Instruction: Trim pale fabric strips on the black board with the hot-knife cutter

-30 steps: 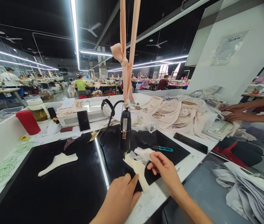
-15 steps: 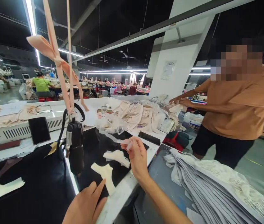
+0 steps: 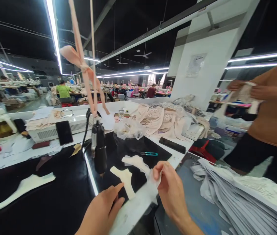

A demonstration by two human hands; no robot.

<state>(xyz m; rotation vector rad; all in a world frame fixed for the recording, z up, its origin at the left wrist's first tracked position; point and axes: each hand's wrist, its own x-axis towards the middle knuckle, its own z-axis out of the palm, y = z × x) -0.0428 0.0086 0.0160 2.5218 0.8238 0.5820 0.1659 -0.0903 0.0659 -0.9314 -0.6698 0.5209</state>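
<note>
head view: sheer piece pinched at the table edge, cream piece flat on the black mat
the right hand grips the sheer piece between thumb and fingers, just above the white table edge; the left hand is loosely spread, grasping nothing, index finger appearing to touch the cream piece. expect the sheer piece to be very light, limp and prone to creasing: hold by a margin with a light pinch. the cream piece looks thicker but soft; lift by a narrow end. a pale piece lies just beyond, with snips behind it. a black tool, hung from peach strips, obstructs access from the left. a dark phone lies beyond the right hand
</note>
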